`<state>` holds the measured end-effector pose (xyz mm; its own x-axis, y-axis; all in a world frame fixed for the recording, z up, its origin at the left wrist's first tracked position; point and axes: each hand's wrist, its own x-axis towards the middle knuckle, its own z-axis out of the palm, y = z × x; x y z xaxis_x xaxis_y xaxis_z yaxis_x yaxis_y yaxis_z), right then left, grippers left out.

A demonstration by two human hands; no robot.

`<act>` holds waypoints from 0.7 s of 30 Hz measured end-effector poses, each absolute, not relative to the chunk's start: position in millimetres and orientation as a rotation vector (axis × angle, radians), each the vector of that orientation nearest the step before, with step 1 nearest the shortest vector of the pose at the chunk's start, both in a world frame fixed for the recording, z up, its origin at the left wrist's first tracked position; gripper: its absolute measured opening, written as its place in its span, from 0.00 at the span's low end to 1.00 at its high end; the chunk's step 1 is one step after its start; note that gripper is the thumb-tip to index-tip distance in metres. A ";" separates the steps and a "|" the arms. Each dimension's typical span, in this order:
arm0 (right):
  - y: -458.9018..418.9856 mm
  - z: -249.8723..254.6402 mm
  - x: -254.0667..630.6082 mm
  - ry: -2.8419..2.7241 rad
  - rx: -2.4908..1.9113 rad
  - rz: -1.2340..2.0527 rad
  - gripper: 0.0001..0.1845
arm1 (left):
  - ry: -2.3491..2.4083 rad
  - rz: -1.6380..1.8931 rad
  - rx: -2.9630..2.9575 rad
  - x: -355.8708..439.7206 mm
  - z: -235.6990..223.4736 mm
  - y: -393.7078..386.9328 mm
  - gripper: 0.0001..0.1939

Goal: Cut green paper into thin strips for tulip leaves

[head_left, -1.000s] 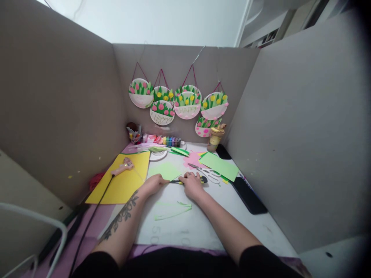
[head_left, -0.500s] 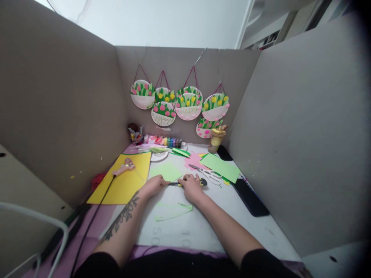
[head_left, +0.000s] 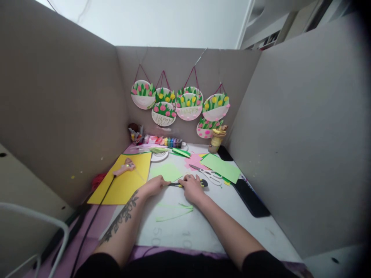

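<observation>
My right hand is closed round a black and yellow craft knife that lies low on the white work surface. Its blade end points left toward my left hand. My left hand lies flat, pressing down the near edge of a light green paper sheet. Thin cut green paper strips lie on the surface just in front of both hands.
A yellow sheet with a pink glue gun and its black cord lies to the left. White scissors, green sheets and a black phone lie to the right. Paint pots, a jar and hanging paper-plate flower crafts fill the back. Grey partition walls enclose the desk.
Both hands stay on the knife and the green sheet; only the camera view has shifted slightly.
</observation>
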<state>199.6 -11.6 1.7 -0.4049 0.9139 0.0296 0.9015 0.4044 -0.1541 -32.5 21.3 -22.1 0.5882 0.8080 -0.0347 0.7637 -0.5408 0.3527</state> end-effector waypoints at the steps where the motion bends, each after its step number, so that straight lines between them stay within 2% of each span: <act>1: -11.4 1.1 199.8 -2.540 -1.647 0.170 0.28 | 1.265 0.181 2.492 -33.4 -22.7 21.7 0.22; 21: -15.5 6.6 192.8 -2.596 -1.609 0.187 0.25 | 1.236 0.168 2.426 -36.1 -22.3 23.0 0.24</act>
